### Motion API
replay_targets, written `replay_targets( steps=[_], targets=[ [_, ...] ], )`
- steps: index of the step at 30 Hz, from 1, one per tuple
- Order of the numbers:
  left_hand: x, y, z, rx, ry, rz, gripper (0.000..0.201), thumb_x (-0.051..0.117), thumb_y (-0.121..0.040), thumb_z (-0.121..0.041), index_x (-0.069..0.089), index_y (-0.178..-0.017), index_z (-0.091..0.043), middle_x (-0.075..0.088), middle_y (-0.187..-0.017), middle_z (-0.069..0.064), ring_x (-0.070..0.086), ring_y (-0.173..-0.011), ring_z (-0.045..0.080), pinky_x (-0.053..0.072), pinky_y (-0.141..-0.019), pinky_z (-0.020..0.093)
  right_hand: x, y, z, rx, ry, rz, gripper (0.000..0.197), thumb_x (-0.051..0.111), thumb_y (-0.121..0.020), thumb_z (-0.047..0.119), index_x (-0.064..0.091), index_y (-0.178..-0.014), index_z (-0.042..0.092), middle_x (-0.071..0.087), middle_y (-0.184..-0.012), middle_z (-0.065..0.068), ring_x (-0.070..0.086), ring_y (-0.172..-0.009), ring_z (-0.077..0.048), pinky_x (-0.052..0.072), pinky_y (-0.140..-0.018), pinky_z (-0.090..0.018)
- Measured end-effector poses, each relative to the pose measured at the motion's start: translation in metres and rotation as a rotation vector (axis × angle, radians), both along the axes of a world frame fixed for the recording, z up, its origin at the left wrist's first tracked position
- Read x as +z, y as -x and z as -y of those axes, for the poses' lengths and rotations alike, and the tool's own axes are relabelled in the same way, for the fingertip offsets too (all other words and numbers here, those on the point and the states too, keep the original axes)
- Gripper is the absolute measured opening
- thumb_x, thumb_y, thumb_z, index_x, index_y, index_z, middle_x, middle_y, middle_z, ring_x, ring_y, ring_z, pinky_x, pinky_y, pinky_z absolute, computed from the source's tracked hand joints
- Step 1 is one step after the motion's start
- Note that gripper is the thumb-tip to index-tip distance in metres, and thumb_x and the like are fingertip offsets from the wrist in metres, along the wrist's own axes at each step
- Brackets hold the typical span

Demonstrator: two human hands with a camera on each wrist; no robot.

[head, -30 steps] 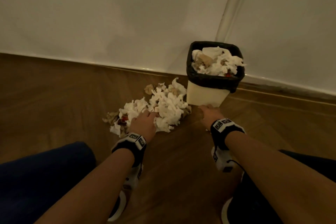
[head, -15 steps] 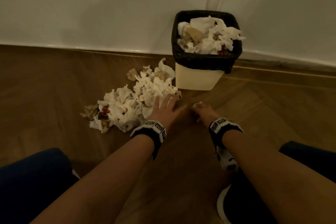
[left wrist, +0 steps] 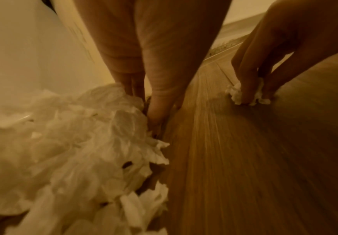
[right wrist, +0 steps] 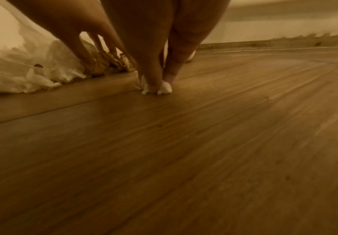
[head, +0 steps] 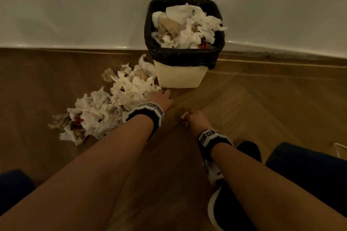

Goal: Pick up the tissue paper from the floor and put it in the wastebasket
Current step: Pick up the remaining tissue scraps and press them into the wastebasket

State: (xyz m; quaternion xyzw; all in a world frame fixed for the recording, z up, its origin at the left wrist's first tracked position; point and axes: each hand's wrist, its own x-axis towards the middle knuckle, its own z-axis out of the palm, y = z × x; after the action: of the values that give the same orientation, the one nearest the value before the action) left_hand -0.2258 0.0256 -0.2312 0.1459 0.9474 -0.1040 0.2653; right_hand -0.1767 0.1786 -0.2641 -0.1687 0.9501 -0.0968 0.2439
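Note:
A pile of crumpled white and brown tissue paper (head: 105, 110) lies on the wooden floor, left of the wastebasket. The cream wastebasket (head: 180, 77) has a black liner and is heaped with tissue (head: 187, 30). My left hand (head: 161, 93) reaches straight-fingered into the pile's right edge, close to the basket's base; in the left wrist view its fingertips (left wrist: 154, 122) press against the tissue paper (left wrist: 73, 143). My right hand (head: 188, 116) pinches a small scrap of tissue (head: 184, 117) against the floor, in front of the basket. The right wrist view shows that scrap (right wrist: 165, 89) between thumb and fingers.
The basket stands in a corner of white walls (head: 75, 5) with a baseboard (head: 281, 60) behind it. My knees in dark blue (head: 309, 170) and a black shoe (head: 231, 208) are at the bottom. Bare wooden floor (head: 262, 108) extends to the right.
My left hand moved from the pile's near side to its right edge beside the basket. My right hand drew back from the basket's base and now pinches a small tissue scrap.

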Motion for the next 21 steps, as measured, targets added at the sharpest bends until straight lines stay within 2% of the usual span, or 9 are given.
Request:
replay_targets(
  steps=[3,5,8,11,12,14,15,18,21],
  targets=[
    [-0.003,0.001,0.003,-0.102,0.039,-0.049,0.038,0.033,-0.099,-0.025,0.039,-0.134,-0.013,0.040,-0.139,0.014,0.042,-0.124,0.030,0.035,-0.099,0.038,-0.001,0.000,-0.004,-0.017,0.008,0.017,0.039,0.045,-0.096,0.011,0.047,-0.135,0.014,0.043,-0.136,-0.010,0.038,-0.127,-0.028,0.032,-0.106,-0.030],
    [0.001,-0.004,0.008,-0.039,0.011,-0.037,0.037,0.034,-0.097,-0.021,0.041,-0.132,-0.013,0.042,-0.138,0.013,0.044,-0.123,0.032,0.036,-0.099,0.039,-0.003,0.002,-0.003,0.007,0.001,0.045,0.038,0.046,-0.096,0.011,0.049,-0.134,0.011,0.044,-0.134,-0.011,0.042,-0.124,-0.027,0.036,-0.103,-0.029],
    [0.013,-0.015,0.013,0.014,-0.136,-0.103,0.033,0.045,-0.092,-0.011,0.050,-0.125,-0.008,0.045,-0.132,0.013,0.051,-0.114,0.032,0.045,-0.090,0.040,0.006,0.010,0.001,-0.181,0.131,0.130,0.031,0.051,-0.094,0.012,0.052,-0.122,-0.001,0.056,-0.115,-0.016,0.055,-0.096,-0.026,0.042,-0.079,-0.026],
    [0.023,-0.022,0.019,0.021,-0.294,-0.167,0.035,0.051,-0.088,-0.006,0.049,-0.123,-0.009,0.047,-0.127,0.011,0.056,-0.105,0.028,0.049,-0.083,0.035,0.025,0.011,-0.001,-0.333,0.141,0.109,0.008,0.049,-0.092,0.004,0.057,-0.092,0.002,0.059,-0.088,-0.007,0.055,-0.069,-0.018,0.046,-0.056,-0.016],
    [0.028,-0.023,0.020,0.067,-0.391,-0.182,0.036,0.052,-0.088,-0.006,0.047,-0.124,-0.012,0.049,-0.125,0.010,0.056,-0.103,0.027,0.049,-0.083,0.034,0.032,0.010,-0.002,-0.369,0.167,0.102,0.010,0.049,-0.092,0.004,0.059,-0.092,0.004,0.059,-0.092,-0.008,0.057,-0.077,-0.020,0.047,-0.061,-0.014],
    [0.041,-0.027,0.021,0.205,-0.591,-0.173,0.039,0.054,-0.089,-0.005,0.048,-0.126,-0.013,0.055,-0.122,0.009,0.057,-0.103,0.024,0.049,-0.084,0.030,0.046,0.008,-0.004,-0.334,0.146,0.015,0.022,0.051,-0.091,0.008,0.064,-0.109,0.005,0.059,-0.114,-0.013,0.056,-0.105,-0.027,0.045,-0.087,-0.024],
    [0.049,-0.029,0.021,0.292,-0.679,-0.162,0.038,0.057,-0.088,-0.004,0.051,-0.125,-0.012,0.058,-0.119,0.008,0.059,-0.102,0.022,0.049,-0.082,0.028,0.054,0.010,-0.006,-0.330,0.144,-0.018,0.025,0.052,-0.091,0.010,0.064,-0.113,0.007,0.058,-0.121,-0.013,0.053,-0.113,-0.028,0.042,-0.093,-0.028],
    [0.072,-0.036,0.023,0.538,-0.899,-0.217,0.033,0.064,-0.084,-0.008,0.059,-0.116,-0.013,0.065,-0.109,0.004,0.064,-0.092,0.020,0.054,-0.076,0.030,0.086,0.014,-0.007,-0.338,0.210,-0.080,0.025,0.052,-0.092,0.012,0.066,-0.112,0.007,0.060,-0.123,-0.014,0.055,-0.114,-0.028,0.041,-0.097,-0.030],
    [0.100,-0.041,0.027,0.581,-0.935,-0.300,0.033,0.066,-0.082,-0.011,0.062,-0.115,-0.014,0.067,-0.109,0.004,0.064,-0.098,0.019,0.052,-0.087,0.031,0.121,0.016,-0.010,-0.355,0.254,-0.178,0.023,0.053,-0.091,0.012,0.068,-0.108,0.009,0.060,-0.118,-0.014,0.056,-0.109,-0.028,0.045,-0.093,-0.033]
  ],
)
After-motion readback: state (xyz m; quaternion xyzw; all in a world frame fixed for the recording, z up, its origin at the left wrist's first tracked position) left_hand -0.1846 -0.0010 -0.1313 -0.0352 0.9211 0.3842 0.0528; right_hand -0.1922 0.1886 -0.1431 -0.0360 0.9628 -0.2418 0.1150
